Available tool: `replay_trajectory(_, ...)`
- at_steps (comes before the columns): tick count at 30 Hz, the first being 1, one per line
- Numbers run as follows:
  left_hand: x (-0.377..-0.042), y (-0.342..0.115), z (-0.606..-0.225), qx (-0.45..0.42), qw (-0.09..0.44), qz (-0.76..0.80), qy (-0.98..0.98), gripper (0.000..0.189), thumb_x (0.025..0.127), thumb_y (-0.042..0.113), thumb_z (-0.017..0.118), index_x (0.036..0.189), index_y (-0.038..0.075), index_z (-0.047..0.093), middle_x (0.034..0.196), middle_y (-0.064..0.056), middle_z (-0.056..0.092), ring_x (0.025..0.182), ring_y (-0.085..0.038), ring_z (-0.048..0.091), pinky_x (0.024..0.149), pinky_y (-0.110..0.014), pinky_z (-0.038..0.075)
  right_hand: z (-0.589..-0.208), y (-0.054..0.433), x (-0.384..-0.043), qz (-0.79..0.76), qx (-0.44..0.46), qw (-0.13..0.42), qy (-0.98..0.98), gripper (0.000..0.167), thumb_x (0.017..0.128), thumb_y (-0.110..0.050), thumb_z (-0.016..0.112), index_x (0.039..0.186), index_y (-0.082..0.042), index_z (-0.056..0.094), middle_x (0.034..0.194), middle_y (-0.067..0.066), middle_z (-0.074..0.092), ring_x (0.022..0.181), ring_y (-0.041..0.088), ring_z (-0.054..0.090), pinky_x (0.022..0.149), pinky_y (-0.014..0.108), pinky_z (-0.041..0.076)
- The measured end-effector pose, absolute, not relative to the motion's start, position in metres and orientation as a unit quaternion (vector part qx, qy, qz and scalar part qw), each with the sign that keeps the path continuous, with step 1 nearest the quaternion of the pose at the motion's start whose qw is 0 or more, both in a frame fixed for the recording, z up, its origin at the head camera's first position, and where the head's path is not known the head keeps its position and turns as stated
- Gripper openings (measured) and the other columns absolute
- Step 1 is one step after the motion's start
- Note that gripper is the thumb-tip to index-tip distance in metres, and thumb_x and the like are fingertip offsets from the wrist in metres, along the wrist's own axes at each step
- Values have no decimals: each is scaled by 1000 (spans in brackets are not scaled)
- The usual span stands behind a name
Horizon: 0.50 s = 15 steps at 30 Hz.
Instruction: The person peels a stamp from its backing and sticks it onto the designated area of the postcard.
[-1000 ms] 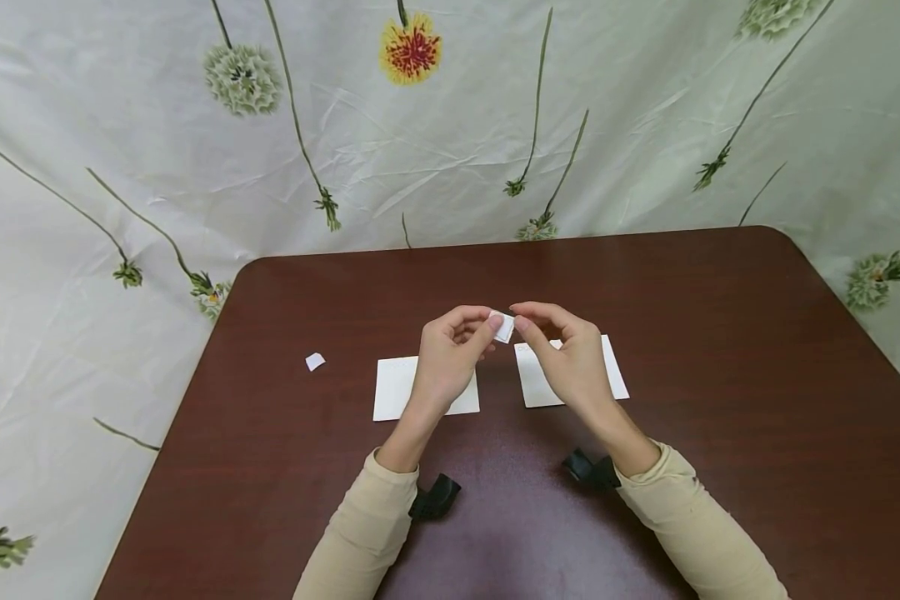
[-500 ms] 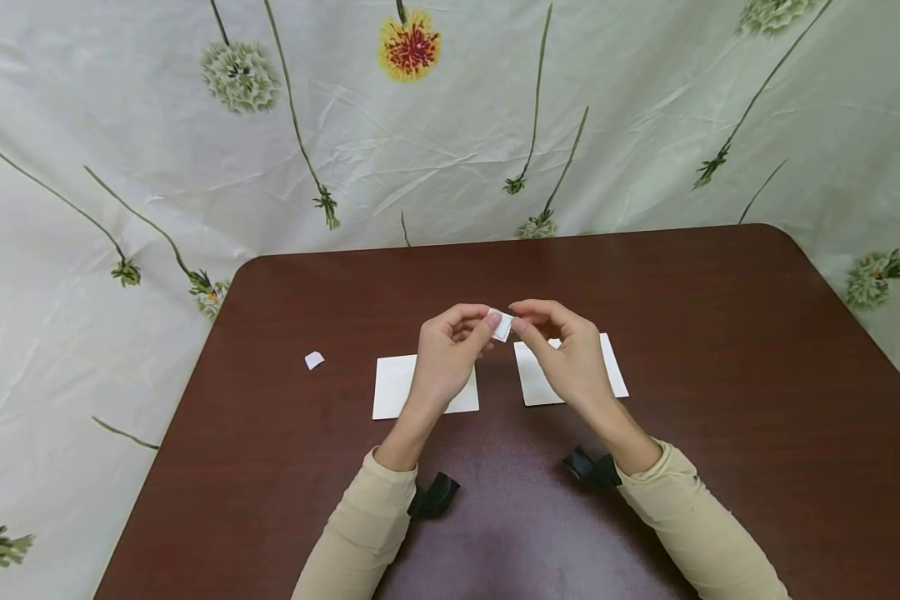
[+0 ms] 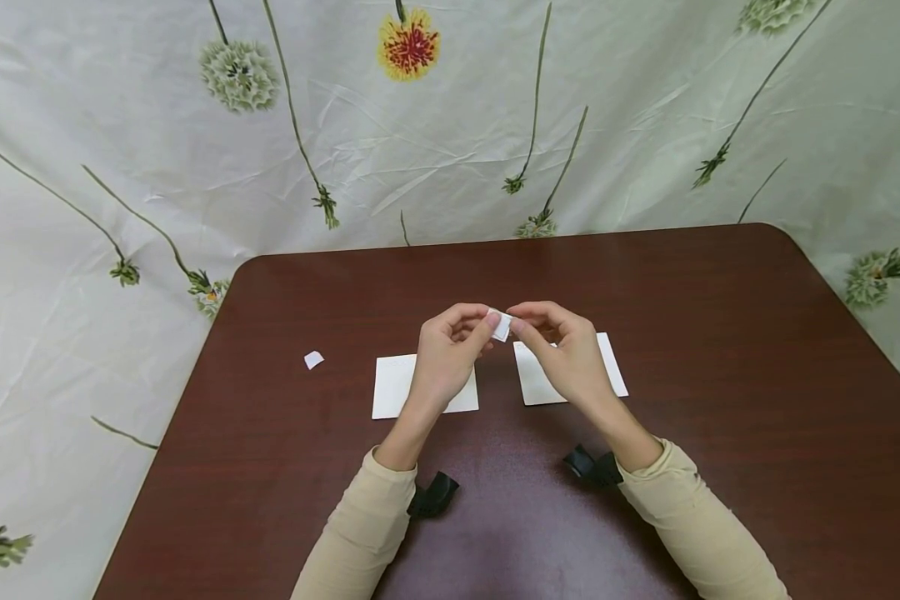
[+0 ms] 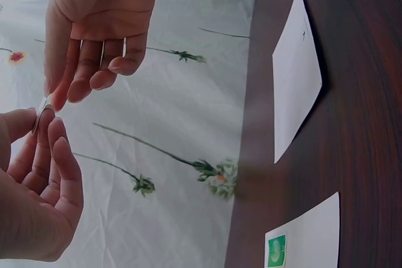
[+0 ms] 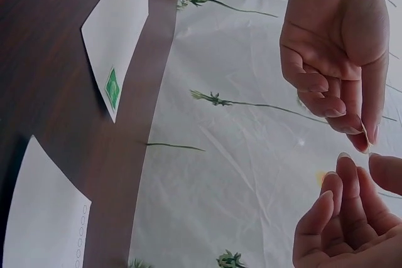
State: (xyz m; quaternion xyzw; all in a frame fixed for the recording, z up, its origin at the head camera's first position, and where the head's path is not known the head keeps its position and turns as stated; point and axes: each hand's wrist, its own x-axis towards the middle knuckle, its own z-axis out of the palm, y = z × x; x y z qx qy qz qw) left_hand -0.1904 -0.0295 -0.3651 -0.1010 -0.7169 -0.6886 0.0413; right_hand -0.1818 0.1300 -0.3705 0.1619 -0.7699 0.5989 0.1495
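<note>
Over the middle of the table, my left hand (image 3: 446, 354) pinches a small white paper square (image 3: 502, 327) between thumb and forefinger. The thumb and fingertips of my right hand (image 3: 570, 354) meet at the square's right edge. In the left wrist view, the paper (image 4: 41, 114) shows edge-on between both sets of fingertips. A white envelope (image 3: 395, 387) lies partly hidden beneath my left hand. On it is a green stamp (image 5: 112, 90), seen in the right wrist view. Under my right hand lies a second white envelope (image 3: 536, 379), with a row of printed circles (image 5: 82, 236) along one edge.
A small white paper scrap (image 3: 313, 360) lies on the dark wooden table (image 3: 285, 467), left of the envelopes. Behind the table's far edge hangs a white cloth (image 3: 480, 108) printed with flowers. Black straps (image 3: 433, 495) are on both wrists.
</note>
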Motion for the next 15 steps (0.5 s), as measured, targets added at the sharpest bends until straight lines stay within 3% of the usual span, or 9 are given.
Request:
replay_trajectory(9, -190, -30, -365, -126, 32, -681, -721, 14, 89, 4, 67, 99, -5, 66, 79, -8, 66, 64, -11, 60, 61, -27, 51, -371, 131, -183, 614, 167, 135, -760, 12, 90, -4, 65, 100, 2, 69, 83, 11, 69, 72, 14, 63, 65, 22, 49)
replay_trajectory(15, -190, -31, -366, -138, 23, -681, -719, 15, 88, 4, 68, 101, -3, 67, 82, -9, 66, 68, -13, 62, 68, -41, 53, -369, 132, -182, 629, 158, 108, -754, 13, 91, -5, 65, 101, 3, 70, 84, 11, 68, 74, 18, 63, 68, 24, 50)
